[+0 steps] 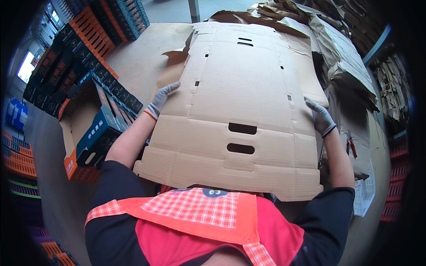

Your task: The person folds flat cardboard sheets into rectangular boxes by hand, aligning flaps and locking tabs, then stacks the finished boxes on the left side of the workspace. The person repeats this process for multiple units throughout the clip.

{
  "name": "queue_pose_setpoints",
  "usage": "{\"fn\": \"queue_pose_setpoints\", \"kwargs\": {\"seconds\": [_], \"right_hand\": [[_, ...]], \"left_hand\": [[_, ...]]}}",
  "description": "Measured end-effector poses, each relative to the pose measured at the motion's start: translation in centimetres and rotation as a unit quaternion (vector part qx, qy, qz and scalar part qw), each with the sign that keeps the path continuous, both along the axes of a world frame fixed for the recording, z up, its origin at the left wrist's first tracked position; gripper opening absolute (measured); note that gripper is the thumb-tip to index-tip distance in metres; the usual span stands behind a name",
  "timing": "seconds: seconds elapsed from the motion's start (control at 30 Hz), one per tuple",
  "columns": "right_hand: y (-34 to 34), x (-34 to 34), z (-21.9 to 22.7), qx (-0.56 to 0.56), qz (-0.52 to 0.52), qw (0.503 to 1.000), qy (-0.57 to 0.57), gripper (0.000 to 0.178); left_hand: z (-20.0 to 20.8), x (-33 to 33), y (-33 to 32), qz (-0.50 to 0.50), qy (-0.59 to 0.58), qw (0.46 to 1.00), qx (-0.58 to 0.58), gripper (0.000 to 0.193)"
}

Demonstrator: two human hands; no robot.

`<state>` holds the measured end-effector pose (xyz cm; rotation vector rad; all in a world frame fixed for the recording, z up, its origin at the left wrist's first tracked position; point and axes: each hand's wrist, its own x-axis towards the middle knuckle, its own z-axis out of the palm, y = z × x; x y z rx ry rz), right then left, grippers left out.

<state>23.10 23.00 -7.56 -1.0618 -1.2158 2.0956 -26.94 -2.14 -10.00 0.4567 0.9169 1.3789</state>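
Observation:
A large flat cardboard box blank (pixel 239 97), plain brown with fold creases, cut slots and two long handle holes, stretches out in front of my body. Its near edge reaches my apron. Grey-gloved, my left hand (pixel 164 99) holds the blank's left edge. On the opposite side, my right hand (pixel 320 116), in a matching glove, grips the right edge. The fingertips under the sheet are hidden. Beneath and beyond the blank, more brown cardboard (pixel 306 53) shows along its right side.
An open dark-green and orange printed carton (pixel 100 128) stands by my left arm, with stacked cartons (pixel 66 66) behind it. Bundled cardboard (pixel 341 66) is piled at the far right. Red-handled pliers (pixel 352 147) and a white plastic basket (pixel 364 193) are right of my right arm.

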Motion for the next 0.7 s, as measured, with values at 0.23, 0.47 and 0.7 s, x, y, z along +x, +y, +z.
{"fn": "queue_pose_setpoints", "kwargs": {"seconds": [0.23,0.47,0.7], "right_hand": [[-7.6,-12.0,-5.0,0.448,-0.033,0.841,-0.303,0.052],[-8.7,-12.6,-1.8,0.586,-0.028,0.803,-0.105,0.038],[-8.0,1.3,3.2,0.808,0.295,0.383,-0.336,0.038]], "left_hand": [[-2.1,13.2,5.8,0.225,0.617,0.754,-0.017,0.065],[-2.5,8.5,2.9,0.205,0.661,0.709,0.136,0.054],[2.1,3.6,-4.8,-0.216,0.813,0.409,0.354,0.038]]}}
